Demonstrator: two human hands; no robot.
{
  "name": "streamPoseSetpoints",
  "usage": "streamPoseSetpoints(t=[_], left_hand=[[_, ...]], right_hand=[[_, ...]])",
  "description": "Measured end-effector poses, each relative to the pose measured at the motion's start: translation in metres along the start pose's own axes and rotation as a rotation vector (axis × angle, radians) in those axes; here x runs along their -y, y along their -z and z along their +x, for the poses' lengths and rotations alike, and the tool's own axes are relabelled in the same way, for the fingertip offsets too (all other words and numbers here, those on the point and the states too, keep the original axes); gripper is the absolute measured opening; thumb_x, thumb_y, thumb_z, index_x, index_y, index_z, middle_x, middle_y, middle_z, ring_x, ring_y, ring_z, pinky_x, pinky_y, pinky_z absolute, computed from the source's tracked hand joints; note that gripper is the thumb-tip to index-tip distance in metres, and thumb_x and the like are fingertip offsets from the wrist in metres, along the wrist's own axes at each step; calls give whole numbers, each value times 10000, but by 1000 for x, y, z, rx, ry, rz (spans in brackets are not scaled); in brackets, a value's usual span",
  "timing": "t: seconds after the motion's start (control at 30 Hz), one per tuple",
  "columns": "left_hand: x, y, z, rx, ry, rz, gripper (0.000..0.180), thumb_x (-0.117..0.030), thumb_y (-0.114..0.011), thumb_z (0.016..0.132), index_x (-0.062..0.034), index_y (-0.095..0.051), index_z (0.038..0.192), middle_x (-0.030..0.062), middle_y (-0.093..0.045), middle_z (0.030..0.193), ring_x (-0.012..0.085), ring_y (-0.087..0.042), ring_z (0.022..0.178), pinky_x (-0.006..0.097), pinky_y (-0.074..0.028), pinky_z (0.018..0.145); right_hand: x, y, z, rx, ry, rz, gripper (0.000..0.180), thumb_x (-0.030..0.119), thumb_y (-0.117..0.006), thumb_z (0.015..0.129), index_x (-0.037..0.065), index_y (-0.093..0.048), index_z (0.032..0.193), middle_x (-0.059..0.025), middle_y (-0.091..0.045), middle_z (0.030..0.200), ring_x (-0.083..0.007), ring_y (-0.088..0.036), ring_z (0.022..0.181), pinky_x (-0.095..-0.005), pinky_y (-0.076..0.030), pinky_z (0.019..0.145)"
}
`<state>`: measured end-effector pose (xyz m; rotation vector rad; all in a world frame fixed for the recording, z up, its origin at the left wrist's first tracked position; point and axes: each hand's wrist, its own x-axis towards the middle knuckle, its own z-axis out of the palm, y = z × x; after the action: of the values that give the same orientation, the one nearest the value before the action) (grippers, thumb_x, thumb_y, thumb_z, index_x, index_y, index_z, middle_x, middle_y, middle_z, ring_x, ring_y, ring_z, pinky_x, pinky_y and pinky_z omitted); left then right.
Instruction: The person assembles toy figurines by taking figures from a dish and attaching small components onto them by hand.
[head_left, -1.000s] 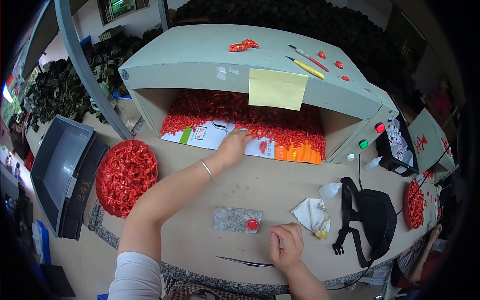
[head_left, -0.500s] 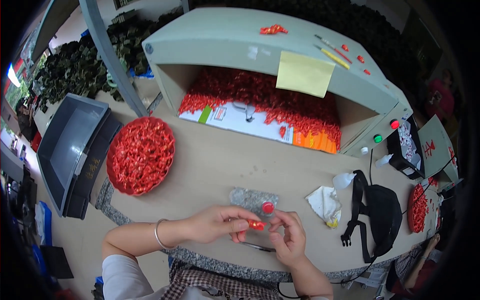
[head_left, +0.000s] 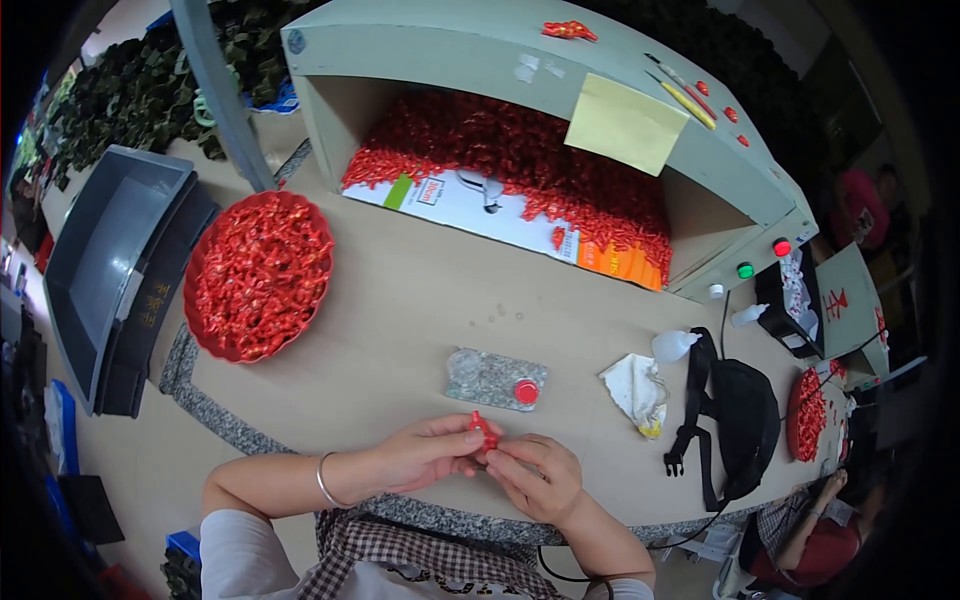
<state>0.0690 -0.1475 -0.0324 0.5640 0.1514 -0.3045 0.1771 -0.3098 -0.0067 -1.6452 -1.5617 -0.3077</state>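
Close to the table's front edge, both my hands meet at a small glossy red piece [head_left: 481, 428] shaped like a little figure. My left hand [head_left: 430, 455] is closed, pinching it between thumb and fingers. From the other side my right hand [head_left: 540, 478] has its fingers bent in against the piece's lower end; whether it grips a thin tool too is hidden. Just beyond the hands lies a grey speckled stone slab [head_left: 485, 385]. On it are a round red cap-like dish [head_left: 526, 391] and a clear round piece [head_left: 465, 364].
To the left stand a fluted red bowl [head_left: 240, 359] heaped with red pieces and grey bins [head_left: 120, 240]. A pale green box [head_left: 420, 48] holds many more. At right lie a white cloth [head_left: 630, 388], a squeeze bottle [head_left: 675, 345] and a black waist bag [head_left: 748, 425]. A co-worker's arm [head_left: 812, 515] shows beyond.
The red piece has turned from lying sideways to upright. My right hand has come in from slightly apart to touch it. The dark thin tool beneath the hands no longer shows. The view has shifted.
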Motion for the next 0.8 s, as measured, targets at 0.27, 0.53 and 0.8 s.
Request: streamPoseSetpoints(t=[0.27, 0.53, 0.8], left_hand=[[-1, 20, -7, -61, -41, 26, 276, -155, -471, 929, -50, -499, 1182, 37, -559, 1031, 110, -555, 877, 253, -460, 748], [-7, 20, -9, -28, -1, 53, 274, -148, -485, 923, -38, -501, 1174, 36, -559, 1015, 114, -559, 887, 263, -464, 758], [-6, 18, -6, 23, 37, 77, 266, -128, -493, 916, -25, -505, 1161, 63, -572, 981, 135, -568, 866, 274, -471, 741]], right_hand=[[-61, 49, 36, -98, -470, -128, 126, 0, -602, 785, -10, -591, 910, -117, -585, 841, -213, -581, 712, -278, -466, 647], [-216, 12, 60, -142, -572, -587, 152, 74, -605, 802, 2, -585, 934, -119, -551, 863, -247, -566, 743, -337, -467, 661], [-247, -1, 63, -2, -562, -909, 177, 69, -492, 773, -6, -588, 901, -156, -558, 904, -304, -543, 885, -395, -463, 760]])
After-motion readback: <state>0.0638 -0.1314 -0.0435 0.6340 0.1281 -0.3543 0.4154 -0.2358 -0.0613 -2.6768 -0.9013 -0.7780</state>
